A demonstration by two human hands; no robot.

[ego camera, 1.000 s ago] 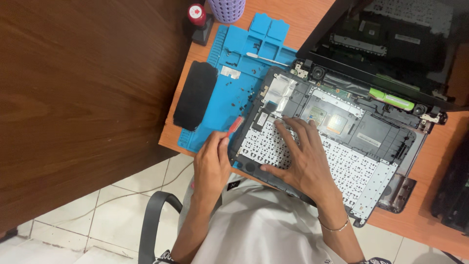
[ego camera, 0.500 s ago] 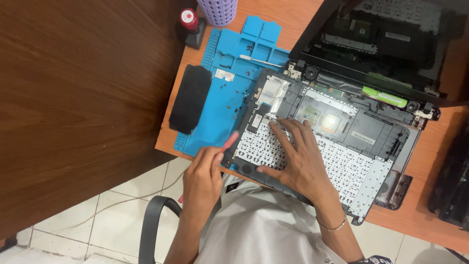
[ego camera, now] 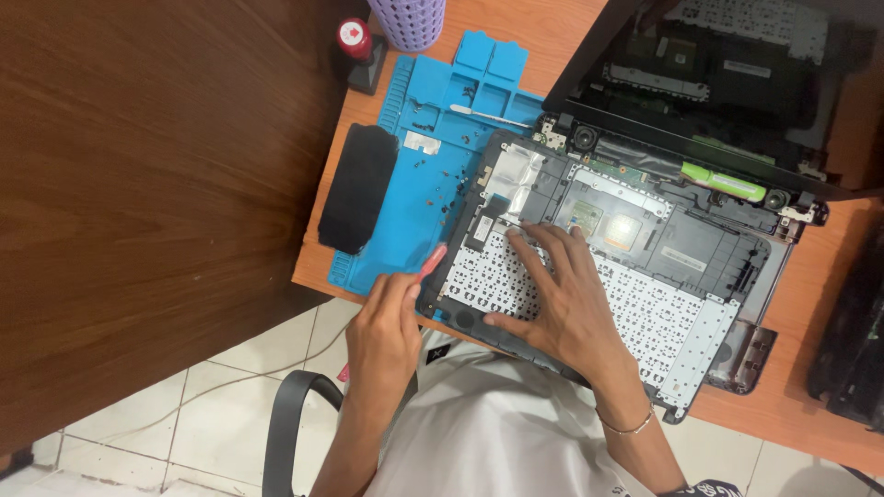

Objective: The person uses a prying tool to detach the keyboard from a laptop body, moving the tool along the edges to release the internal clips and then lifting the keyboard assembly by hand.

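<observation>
Here, left hand point(ego camera: 382, 336) fingers grip a red tool point(ego camera: 431, 261) at the laptop base point(ego camera: 635, 276) edge; right hand point(ego camera: 566, 308) lies spread.

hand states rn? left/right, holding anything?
Left hand: closed on a pink tool at the laptop base edge.
Right hand: open, flat on the keyboard underside, holding nothing.

Two hands are seen, the left hand point(ego camera: 382, 336) and the right hand point(ego camera: 562, 299), together with one opened laptop point(ego camera: 645, 248), one blue work mat point(ego camera: 433, 175), one black pouch point(ego camera: 357, 187) and one purple cup point(ego camera: 410, 20).
</observation>
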